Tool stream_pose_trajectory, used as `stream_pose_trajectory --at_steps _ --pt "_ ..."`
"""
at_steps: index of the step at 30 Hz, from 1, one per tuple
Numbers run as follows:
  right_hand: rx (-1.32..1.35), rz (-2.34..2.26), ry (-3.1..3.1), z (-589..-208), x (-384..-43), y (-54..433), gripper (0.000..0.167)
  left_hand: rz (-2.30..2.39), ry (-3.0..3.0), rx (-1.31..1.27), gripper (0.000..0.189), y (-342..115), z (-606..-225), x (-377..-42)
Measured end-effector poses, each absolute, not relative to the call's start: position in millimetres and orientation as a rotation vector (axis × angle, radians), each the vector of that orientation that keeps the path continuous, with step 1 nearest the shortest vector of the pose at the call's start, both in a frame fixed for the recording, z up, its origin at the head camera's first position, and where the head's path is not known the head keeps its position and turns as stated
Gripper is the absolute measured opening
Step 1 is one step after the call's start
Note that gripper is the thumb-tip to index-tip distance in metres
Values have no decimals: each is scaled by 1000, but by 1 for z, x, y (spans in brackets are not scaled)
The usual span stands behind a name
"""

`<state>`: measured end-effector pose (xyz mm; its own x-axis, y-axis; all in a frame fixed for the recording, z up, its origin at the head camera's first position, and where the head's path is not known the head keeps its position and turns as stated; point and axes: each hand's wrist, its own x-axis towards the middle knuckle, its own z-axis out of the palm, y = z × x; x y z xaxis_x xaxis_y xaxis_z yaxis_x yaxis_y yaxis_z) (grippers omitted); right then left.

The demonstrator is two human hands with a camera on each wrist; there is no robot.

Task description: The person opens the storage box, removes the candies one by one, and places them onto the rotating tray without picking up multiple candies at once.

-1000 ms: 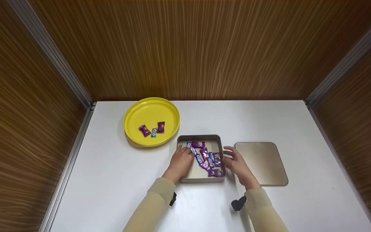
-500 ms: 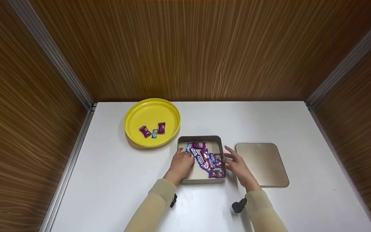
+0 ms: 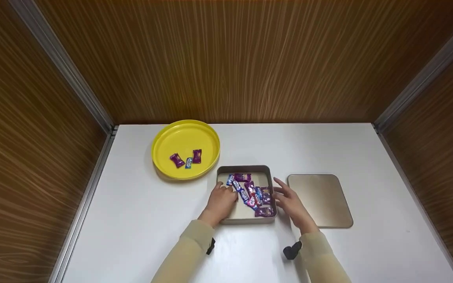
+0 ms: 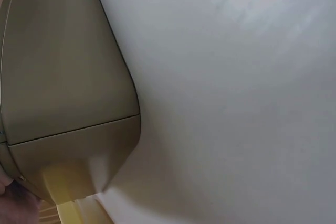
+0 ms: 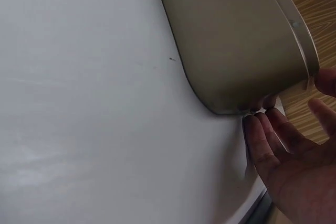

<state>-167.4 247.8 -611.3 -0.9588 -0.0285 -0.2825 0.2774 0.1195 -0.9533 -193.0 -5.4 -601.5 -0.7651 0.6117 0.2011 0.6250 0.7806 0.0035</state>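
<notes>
A square metal tin [image 3: 246,221] holds several wrapped candies [image 3: 249,190], purple ones and blue-and-white ones. My left hand [image 3: 220,201] lies over the tin's left wall, with its fingers bent down inside next to the candies. Its fingertips are hidden, so whether they pinch anything does not show. On the right side, my right hand [image 3: 291,203] has its fingers spread and fairly straight. In the right wrist view those fingertips [image 5: 255,124] touch the outside wall of the tin [image 5: 236,45], with the thumb near the rim.
A round yellow plate [image 3: 183,135] at the back left carries two purple candies [image 3: 197,156] and a blue one [image 3: 188,162]. The flat metal lid [image 3: 323,200] lies right of the tin, partly behind my right hand. Wood-grained panels [image 3: 226,63] enclose the white table [image 3: 140,220].
My left fingers have drawn back slightly toward me from the upper-left candies and look more bent. The right hand rests in the same place. Tin, plate and lid stay put.
</notes>
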Motion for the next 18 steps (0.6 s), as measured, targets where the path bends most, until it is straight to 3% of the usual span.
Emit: stream_pose_trajectory --at_steps 8,18 --pt "228 -1947 2134 -612 -168 249 63 -53 -2806 -1003 19 -4 -597 -191" --pt "222 -1946 2173 -615 -167 247 59 -285 -2813 -961 10 -6 -589 -186"
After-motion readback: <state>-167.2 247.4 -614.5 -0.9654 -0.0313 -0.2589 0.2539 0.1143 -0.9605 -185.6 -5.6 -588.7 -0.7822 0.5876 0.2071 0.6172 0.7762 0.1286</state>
